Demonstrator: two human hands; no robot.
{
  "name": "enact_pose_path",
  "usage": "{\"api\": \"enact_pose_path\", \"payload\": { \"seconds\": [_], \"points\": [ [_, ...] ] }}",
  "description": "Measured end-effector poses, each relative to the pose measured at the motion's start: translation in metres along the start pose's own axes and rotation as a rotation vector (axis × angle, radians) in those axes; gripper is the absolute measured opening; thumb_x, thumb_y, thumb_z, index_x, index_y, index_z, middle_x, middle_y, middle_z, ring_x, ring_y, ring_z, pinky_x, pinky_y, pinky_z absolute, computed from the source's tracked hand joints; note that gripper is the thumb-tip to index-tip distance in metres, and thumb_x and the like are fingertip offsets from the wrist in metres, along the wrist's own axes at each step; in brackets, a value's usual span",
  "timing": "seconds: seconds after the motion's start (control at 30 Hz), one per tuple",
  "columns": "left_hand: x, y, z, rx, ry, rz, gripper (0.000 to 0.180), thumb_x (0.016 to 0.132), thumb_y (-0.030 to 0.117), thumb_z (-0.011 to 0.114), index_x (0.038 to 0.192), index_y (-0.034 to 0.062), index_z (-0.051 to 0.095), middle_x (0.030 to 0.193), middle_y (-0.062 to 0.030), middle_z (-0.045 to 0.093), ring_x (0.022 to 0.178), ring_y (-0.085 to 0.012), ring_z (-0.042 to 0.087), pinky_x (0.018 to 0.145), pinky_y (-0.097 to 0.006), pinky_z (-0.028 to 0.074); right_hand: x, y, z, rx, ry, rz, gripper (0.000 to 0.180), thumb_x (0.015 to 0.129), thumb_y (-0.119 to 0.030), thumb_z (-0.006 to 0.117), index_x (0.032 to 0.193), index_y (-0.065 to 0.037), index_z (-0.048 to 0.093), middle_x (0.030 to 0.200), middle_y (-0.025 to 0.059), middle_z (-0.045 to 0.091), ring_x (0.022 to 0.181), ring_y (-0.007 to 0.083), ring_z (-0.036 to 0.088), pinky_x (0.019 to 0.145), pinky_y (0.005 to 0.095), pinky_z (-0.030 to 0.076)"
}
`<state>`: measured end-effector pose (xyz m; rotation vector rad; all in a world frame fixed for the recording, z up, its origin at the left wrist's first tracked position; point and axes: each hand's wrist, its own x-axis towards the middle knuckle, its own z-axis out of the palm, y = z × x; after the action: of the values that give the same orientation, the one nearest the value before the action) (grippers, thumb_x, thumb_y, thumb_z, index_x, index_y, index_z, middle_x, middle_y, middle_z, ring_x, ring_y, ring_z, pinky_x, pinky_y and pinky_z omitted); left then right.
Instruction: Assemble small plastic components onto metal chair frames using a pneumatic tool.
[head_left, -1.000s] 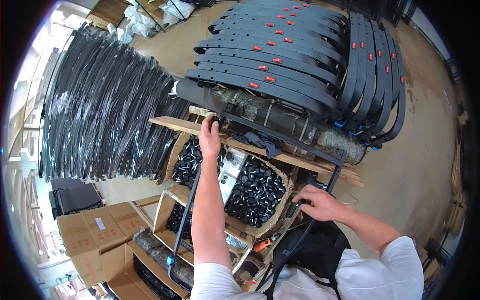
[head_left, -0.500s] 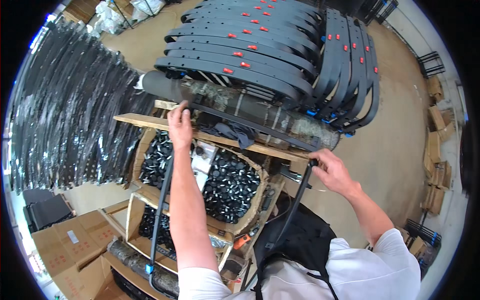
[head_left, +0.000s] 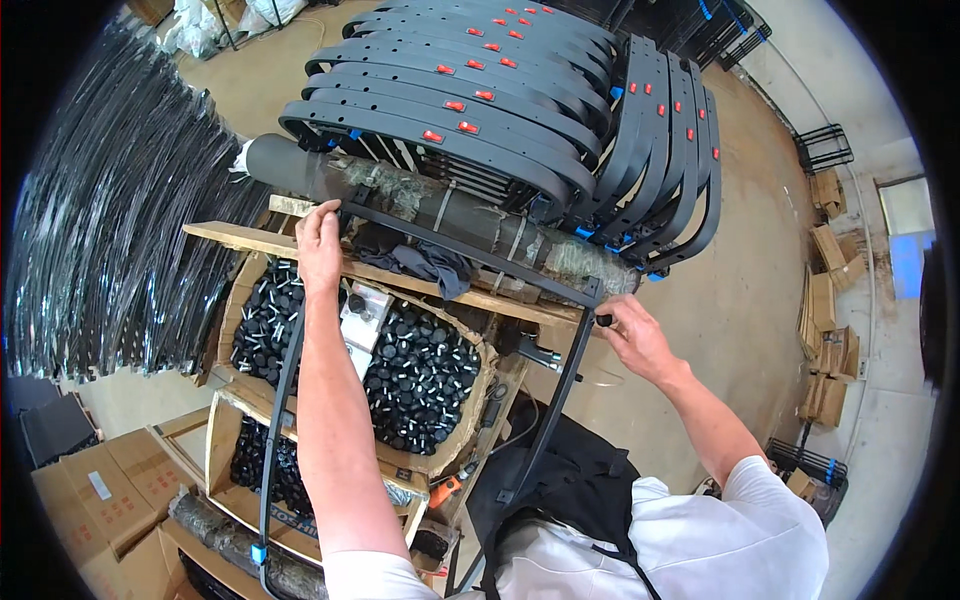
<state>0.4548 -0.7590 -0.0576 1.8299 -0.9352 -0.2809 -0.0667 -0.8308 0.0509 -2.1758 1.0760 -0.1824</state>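
Both hands are on a black curved frame (head_left: 470, 235) lying across the padded roll (head_left: 420, 205) at the far edge of the wooden rack (head_left: 240, 238). The left hand (head_left: 320, 243) has its fingers clamped over the frame's left corner; the right hand (head_left: 632, 335) has its fingers pinched together on the right corner. Just below, a cardboard box of black knobs (head_left: 420, 375) sits open. Behind the roll hang stacked black curved frames (head_left: 480, 90).
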Motion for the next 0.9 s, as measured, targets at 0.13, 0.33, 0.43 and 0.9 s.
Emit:
{"api": "enact_pose_path", "payload": {
  "seconds": [0.13,0.33,0.43,0.9],
  "points": [
    [0.001,0.006,0.005,0.034,-0.013,-0.047,0.029,0.108,0.013,0.056,0.132,0.0134,0.073,0.13,-0.0093,0.066,0.12,-0.0242,0.064,0.108,-0.034,0.048,0.002,0.005,0.004,-0.118,0.013,-0.109,0.03,0.093,0.001,0.069,0.122,-0.005,0.063,0.119,0.0134,0.062,0.098,0.0331,0.07,0.084,0.0435,0.06],
    [-0.001,-0.008,-0.002,-0.059,-0.045,-0.153,0.029,0.11,0.017,0.05,0.132,0.0195,0.07,0.136,-0.009,0.068,0.125,-0.0235,0.064,0.109,-0.038,0.047,0.01,-0.005,0.007,-0.305,-0.075,0.015,0.028,0.094,-0.015,0.073,0.119,-0.005,0.064,0.112,0.0146,0.065,0.093,0.0377,0.071,0.081,0.0477,0.059],
    [-0.001,0.0,0.005,0.052,0.005,-0.061,0.029,0.11,0.023,0.051,0.131,0.0243,0.071,0.132,-0.009,0.066,0.118,-0.0248,0.066,0.106,-0.038,0.049,0.013,0.0,0.01,-0.407,-0.047,0.028,0.031,0.097,-0.026,0.072,0.119,-0.006,0.064,0.106,0.017,0.07,0.091,0.0402,0.072,0.08,0.0499,0.058],
    [-0.003,0.009,0.005,0.052,-0.008,-0.224,0.03,0.109,0.03,0.055,0.137,0.0297,0.068,0.129,-0.0074,0.072,0.116,-0.0267,0.069,0.103,-0.041,0.051,0.022,-0.023,0.01,-0.509,-0.14,0.177,0.044,0.105,-0.038,0.06,0.128,-0.002,0.051,0.088,0.0261,0.074,0.085,0.0483,0.073,0.082,0.0586,0.055]
  ]
}}
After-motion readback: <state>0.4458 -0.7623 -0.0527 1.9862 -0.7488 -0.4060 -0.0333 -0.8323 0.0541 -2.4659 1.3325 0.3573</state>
